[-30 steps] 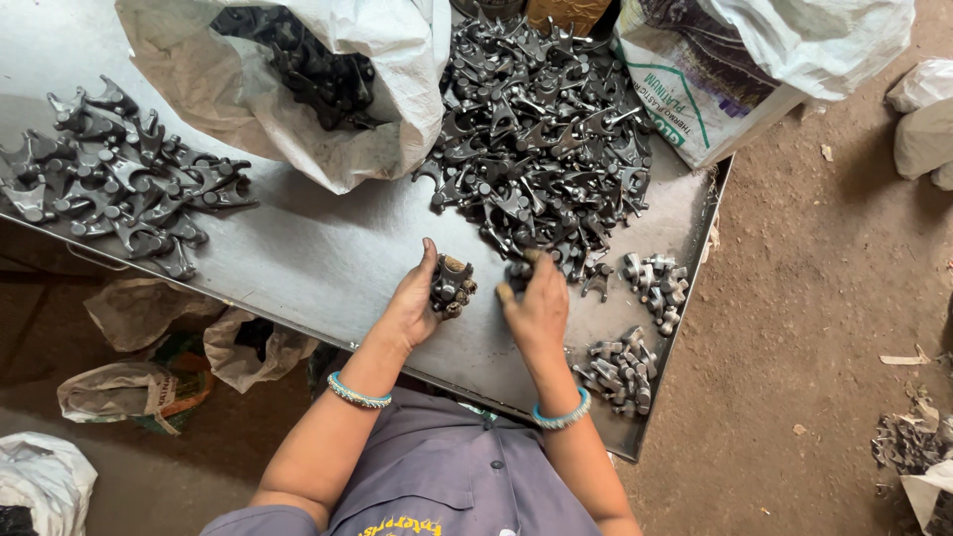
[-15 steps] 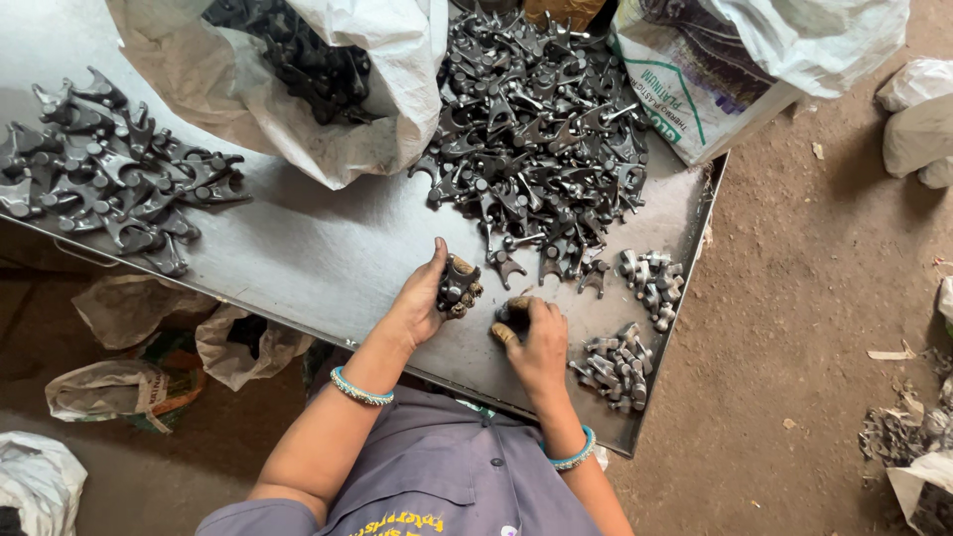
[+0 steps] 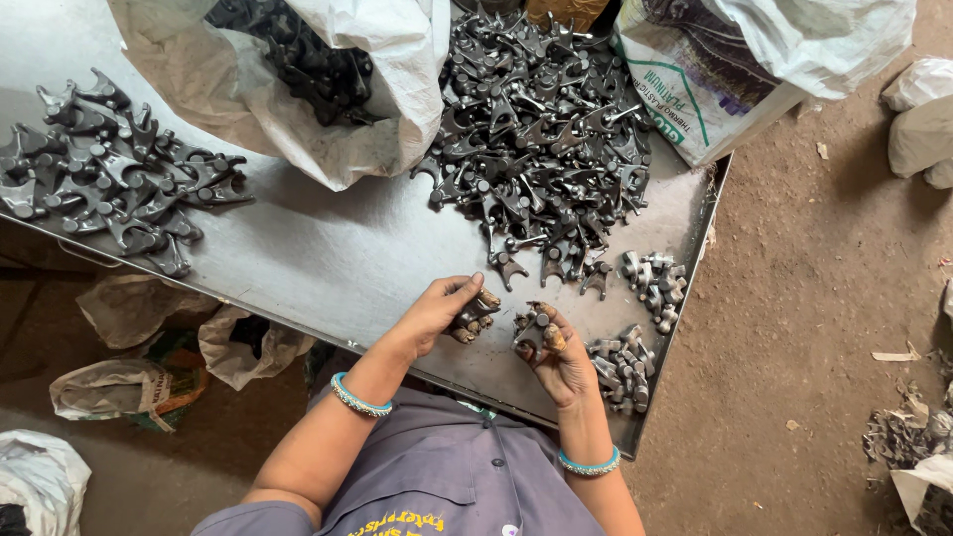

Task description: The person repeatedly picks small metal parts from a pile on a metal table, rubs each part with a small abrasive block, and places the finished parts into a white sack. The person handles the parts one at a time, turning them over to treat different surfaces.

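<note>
Bare brown dirt floor (image 3: 814, 298) surrounds a grey sheet-metal tabletop (image 3: 328, 258) that runs slantwise across the view. At the far edge a white woven sack (image 3: 387, 89) lies on its side with its mouth open toward the person, dark metal parts showing inside. To the right of it a second white sack (image 3: 715, 79) leans at the tabletop's corner, its face printed in green and red. Beyond that, at the right border, lie pale lumpy bags (image 3: 918, 119). Under the tabletop's near edge crumpled plastic bags (image 3: 179, 347) sit on the ground.

A big heap of dark forked metal castings (image 3: 541, 129) fills the middle of the tabletop between the two sacks. A flatter spread of similar castings (image 3: 109, 179) lies at the left end. Near the right edge are two small clusters of lighter, shinier parts: one (image 3: 655, 283) farther away, one (image 3: 620, 362) just beside the right hand.

Both forearms come up from the lower edge, each wrist wearing a turquoise bangle. The left hand (image 3: 442, 308) is turned palm inward, its fingers (image 3: 467, 288) curled shut around a small dark metal part (image 3: 472, 318) just above the tabletop's near edge. The right hand (image 3: 556, 352) is turned palm up, fingers bent and thumb pressed onto another small metal piece (image 3: 531, 328). The two hands sit close but apart, with the held pieces facing each other, in front of the big heap.
</note>
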Tool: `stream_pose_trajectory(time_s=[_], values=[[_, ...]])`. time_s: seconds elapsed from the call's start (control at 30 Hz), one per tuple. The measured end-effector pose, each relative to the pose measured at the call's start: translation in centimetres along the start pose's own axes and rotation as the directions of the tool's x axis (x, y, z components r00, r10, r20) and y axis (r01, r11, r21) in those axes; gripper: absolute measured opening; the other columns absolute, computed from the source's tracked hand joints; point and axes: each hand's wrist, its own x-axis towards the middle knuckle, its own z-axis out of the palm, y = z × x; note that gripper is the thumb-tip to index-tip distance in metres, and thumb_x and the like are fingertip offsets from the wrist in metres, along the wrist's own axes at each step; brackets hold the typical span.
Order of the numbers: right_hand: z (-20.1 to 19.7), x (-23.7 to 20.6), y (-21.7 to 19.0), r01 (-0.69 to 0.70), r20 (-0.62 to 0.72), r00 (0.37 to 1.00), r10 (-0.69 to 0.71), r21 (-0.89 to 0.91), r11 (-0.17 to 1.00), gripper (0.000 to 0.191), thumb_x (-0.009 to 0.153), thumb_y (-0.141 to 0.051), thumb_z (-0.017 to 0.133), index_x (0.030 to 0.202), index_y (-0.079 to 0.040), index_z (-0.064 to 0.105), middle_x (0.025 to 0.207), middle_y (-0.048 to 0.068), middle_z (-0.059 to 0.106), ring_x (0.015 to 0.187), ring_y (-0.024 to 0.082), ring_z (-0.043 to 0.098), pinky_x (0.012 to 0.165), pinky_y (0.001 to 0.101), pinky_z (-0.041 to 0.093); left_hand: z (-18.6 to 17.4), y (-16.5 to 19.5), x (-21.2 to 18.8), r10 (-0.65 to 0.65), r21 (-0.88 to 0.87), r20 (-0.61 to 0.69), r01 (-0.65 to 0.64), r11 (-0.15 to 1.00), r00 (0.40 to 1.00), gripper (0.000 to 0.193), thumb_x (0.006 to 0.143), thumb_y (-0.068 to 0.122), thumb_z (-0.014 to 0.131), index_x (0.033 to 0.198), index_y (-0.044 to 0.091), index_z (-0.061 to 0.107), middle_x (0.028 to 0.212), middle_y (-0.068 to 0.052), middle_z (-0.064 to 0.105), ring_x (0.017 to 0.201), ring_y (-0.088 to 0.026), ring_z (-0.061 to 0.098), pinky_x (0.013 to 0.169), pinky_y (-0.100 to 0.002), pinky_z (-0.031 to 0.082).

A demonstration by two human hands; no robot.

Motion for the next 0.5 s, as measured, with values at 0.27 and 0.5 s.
stream_pose_trajectory(time_s=[0.27,0.5], values=[[1.9,0.4,0.1,0.122,-0.023,0.991,-0.135,-0.298,0.947,0.033,0.092,-0.004,0.073,0.124,0.005,0.069,0.104,0.011,0.075,0.086,0.016,0.07,0.079,0.0269,0.058,1.2,-1.7,0.2,-0.011,0.003,0.029,0.011,1.0,1.0,0.054,0.096,0.057,0.057,0.106,0.006,0.071,0.08,-0.004,0.073,0.064,-0.012,0.065,0.051,-0.024,0.054],[7.8,1.3,2.5,0.283,0.202,0.871,-0.448,-0.951,0.122,0.032,0.077,-0.01,0.09,0.103,0.002,0.075,0.088,0.007,0.068,0.073,0.012,0.061,0.065,0.025,0.051,0.2,-1.5,-0.9,-0.02,-0.33,0.11,0.056,0.942,0.994,0.045,0.101,0.05,0.06,0.116,0.009,0.066,0.09,-0.001,0.071,0.073,-0.011,0.067,0.059,-0.028,0.056]])
